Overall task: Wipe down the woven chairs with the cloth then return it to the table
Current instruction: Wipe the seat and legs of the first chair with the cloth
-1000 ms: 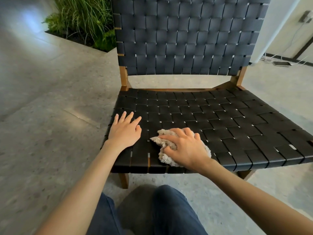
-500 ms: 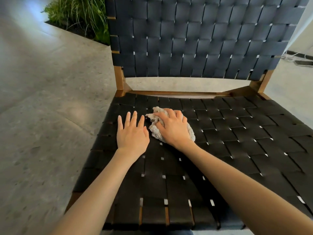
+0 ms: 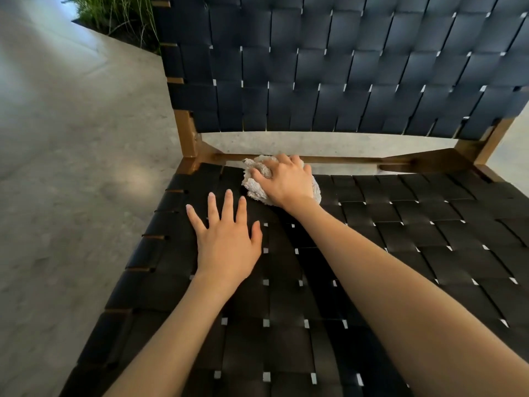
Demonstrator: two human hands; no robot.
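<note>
Black straps in a basket-weave check make the chair seat [image 3: 372, 253]; the backrest [image 3: 315, 67] at 12 o'clock repeats it in dark navy. The frame [image 3: 186, 138] is warm brown wood, the cloth [image 3: 252, 186] pale beige, the floor [image 3: 71, 167] speckled grey, the plant [image 3: 120, 15] at 11 o'clock green.

Cloth [image 3: 253, 187] on chair [image 3: 372, 253] seat's rear
</note>
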